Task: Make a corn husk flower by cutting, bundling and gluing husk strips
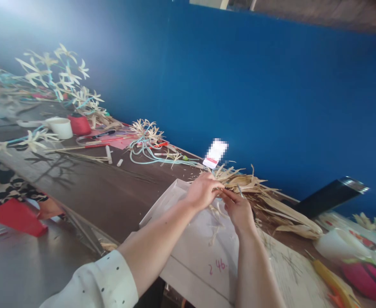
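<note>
pale dry husks (pixel 250 185), loosely heaped

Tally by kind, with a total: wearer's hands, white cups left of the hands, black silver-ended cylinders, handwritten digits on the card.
Wearer's hands: 2 (left hand, right hand)
White cup: 1
Black silver-ended cylinder: 1
Handwritten digits: 3
Total: 7
</note>
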A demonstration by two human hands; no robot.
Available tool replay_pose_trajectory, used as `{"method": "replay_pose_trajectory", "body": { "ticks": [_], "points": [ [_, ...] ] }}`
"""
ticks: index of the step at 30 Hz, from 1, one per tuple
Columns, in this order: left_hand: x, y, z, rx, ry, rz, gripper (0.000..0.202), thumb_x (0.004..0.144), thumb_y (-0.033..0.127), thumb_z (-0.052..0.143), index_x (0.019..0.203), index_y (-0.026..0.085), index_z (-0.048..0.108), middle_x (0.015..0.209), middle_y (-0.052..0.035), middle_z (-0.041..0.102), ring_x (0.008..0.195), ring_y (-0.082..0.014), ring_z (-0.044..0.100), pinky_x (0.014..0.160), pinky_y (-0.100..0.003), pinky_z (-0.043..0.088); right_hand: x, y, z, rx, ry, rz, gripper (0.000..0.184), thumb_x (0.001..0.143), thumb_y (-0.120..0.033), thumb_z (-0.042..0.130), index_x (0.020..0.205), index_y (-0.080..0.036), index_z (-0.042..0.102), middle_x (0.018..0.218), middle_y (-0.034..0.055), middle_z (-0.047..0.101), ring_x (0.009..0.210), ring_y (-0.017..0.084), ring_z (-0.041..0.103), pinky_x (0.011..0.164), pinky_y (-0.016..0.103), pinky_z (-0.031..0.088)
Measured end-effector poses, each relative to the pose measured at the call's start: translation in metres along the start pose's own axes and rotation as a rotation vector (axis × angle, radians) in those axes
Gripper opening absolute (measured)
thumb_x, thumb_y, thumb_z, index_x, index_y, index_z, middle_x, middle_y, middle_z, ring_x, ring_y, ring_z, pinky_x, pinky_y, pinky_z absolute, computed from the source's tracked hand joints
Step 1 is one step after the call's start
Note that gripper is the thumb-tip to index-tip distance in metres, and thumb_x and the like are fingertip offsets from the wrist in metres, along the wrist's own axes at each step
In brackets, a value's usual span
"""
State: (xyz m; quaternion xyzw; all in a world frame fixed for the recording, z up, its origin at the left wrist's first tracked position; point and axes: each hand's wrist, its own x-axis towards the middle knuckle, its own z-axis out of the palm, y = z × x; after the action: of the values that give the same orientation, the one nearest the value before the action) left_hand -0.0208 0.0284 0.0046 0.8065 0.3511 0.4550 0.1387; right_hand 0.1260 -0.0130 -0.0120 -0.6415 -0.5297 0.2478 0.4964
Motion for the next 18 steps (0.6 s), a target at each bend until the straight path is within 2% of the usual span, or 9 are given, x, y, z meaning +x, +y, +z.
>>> {"method": "replay_pose_trajectory", "body": {
  "ticks": [2,5,10,18],
  "points": [
    [0.0008,-0.0023,0.0004,0.015,-0.015,0.034,0.013,0.077,0.025,0.059,0.083,0.024,0.070,0.081,-0.0034,0.060,0.085,-0.0160,0.051,0.072,-0.025,0.040,-0.0004,-0.0014,-0.0004,-0.034,-0.037,-0.005,0.049,0.068,-0.049,0.060,0.100,-0.014,0.070,0.049,-0.0002,0.052,0.043,0.010,0.038,0.044,0.023,0.030],
    [0.0018,-0.0049,0.0012,0.009,-0.014,0.087,0.016,0.080,0.024,0.054,0.076,0.020,0.069,0.076,-0.0036,0.062,0.081,-0.0154,0.051,0.072,-0.026,0.040,-0.0019,-0.0045,-0.0001,-0.006,-0.079,0.023,0.048,0.064,-0.050,0.063,0.095,-0.014,0.071,0.047,-0.0010,0.049,0.043,0.010,0.038,0.043,0.023,0.029],
    [0.0027,-0.0059,0.0021,0.003,-0.032,0.219,0.019,0.082,0.022,0.050,0.073,0.017,0.066,0.075,-0.0042,0.062,0.078,-0.0148,0.052,0.076,-0.028,0.039,-0.0041,-0.0061,0.0013,0.152,-0.080,0.133,0.043,0.061,-0.047,0.068,0.090,-0.015,0.071,0.043,-0.0053,0.040,0.039,0.006,0.028,0.040,0.022,0.023],
    [0.0015,-0.0081,0.0049,0.057,-0.048,0.308,0.022,0.083,0.019,0.047,0.071,0.015,0.065,0.073,-0.0053,0.059,0.075,-0.0145,0.051,0.074,-0.029,0.038,-0.0015,0.0012,0.0031,0.163,-0.048,0.156,0.044,0.056,-0.043,0.070,0.088,-0.013,0.071,0.045,-0.0053,0.042,0.041,0.007,0.030,0.041,0.022,0.024]
  ]
}}
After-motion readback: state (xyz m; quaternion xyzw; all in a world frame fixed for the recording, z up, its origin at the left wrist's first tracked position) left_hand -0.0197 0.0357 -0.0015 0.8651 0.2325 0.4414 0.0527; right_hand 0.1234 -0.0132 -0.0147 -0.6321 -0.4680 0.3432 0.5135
